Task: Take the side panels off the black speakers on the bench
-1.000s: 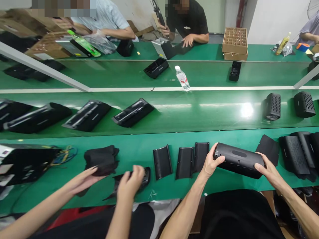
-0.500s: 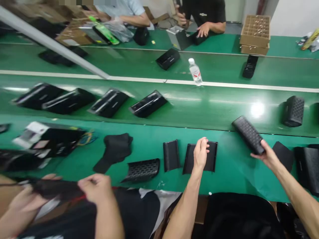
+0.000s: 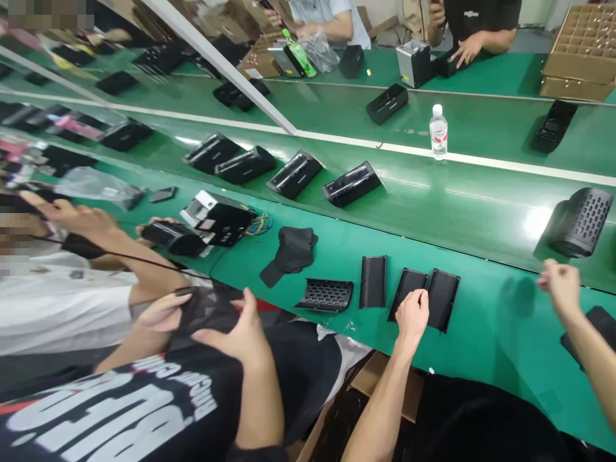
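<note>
My left hand lies on two flat black panels near the table's front edge, its fingers curled over the edge of the left one. A third panel and a black grille piece lie further left. My right hand hovers over the green table at the right. Its fingers are loosely curled, slightly blurred, with nothing in them. A black speaker with a perforated grille stands on the conveyor belt just beyond that hand.
A co-worker's hands at my left hold dark mesh fabric. Black cloth, a wired device and several black housings lie beyond. A water bottle stands on the divider. Other people work across the belts, by cardboard trays.
My right hand has let go of the speaker, which now stands on the belt, and has drawn back. My left hand stays on the panels. The view has swung left.
</note>
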Demonstrator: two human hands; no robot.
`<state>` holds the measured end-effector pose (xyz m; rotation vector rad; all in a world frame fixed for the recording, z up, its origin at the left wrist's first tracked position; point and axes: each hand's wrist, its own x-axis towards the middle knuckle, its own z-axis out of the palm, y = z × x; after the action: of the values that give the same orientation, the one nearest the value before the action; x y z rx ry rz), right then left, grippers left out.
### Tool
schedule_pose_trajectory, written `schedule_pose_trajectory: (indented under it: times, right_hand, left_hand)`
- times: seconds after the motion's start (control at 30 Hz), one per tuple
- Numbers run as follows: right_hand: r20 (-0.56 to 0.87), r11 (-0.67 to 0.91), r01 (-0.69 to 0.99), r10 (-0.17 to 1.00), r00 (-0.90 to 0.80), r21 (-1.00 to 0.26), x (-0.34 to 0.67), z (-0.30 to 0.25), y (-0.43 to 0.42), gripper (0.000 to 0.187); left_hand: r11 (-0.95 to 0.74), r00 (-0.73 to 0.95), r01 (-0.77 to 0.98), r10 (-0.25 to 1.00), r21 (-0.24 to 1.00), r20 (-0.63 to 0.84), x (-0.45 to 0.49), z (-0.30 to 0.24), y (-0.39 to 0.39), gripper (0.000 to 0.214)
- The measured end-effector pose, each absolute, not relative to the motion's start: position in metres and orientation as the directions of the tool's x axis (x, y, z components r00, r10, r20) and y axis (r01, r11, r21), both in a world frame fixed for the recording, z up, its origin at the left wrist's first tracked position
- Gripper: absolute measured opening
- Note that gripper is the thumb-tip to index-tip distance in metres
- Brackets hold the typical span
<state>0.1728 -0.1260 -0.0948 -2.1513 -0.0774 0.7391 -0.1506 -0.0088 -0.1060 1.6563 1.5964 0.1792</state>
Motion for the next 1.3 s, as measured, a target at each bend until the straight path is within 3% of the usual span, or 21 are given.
schedule_pose_trajectory:
  times: [0.1,0.27,0.5,0.67,0.83,1.0,1.3]
  right_hand:
    - [-0.710,-0.779,-0.149,0.453,0.539,-0.610,0.080,-0.114,-0.121,0.022]
    - [-0.796,-0.837,-0.001,0.520,0.311,-0.547,-0.001,-0.136,-0.098,0.030]
    - [-0.793,-0.840,0.151,0.542,0.279,-0.521,0.033,-0.117,-0.110,0.024]
    - [-0.727,-0.780,0.130,0.620,0.294,-0.612,0.044,-0.085,-0.151,0.027]
    - [-0.684,-0.726,0.048,0.665,0.300,-0.686,0.035,-0.066,-0.177,0.042]
    - [-0.676,-0.712,0.014,0.672,0.301,-0.702,0.026,-0.057,-0.191,0.049]
    - [-0.687,-0.704,0.033,0.701,0.190,-0.709,0.017,-0.053,-0.207,0.062]
  left_hand:
    - [0.180,0.183,0.714,0.885,0.676,-0.429,-0.155,-0.115,-0.010,0.031]
    - [0.263,0.114,0.633,0.899,0.728,-0.424,-0.172,-0.122,-0.014,0.045]
    - [0.313,0.175,0.498,0.877,0.809,-0.447,-0.176,-0.119,-0.035,0.048]
    - [0.437,0.401,0.355,0.727,0.827,-0.557,-0.161,-0.118,-0.057,0.059]
    - [0.462,0.604,0.231,0.622,0.856,-0.498,-0.154,-0.109,-0.079,0.059]
    - [0.434,0.610,0.208,0.643,0.877,-0.463,-0.159,-0.099,-0.095,0.041]
    - [0.450,0.488,0.244,0.709,0.859,-0.510,-0.178,-0.093,-0.135,0.036]
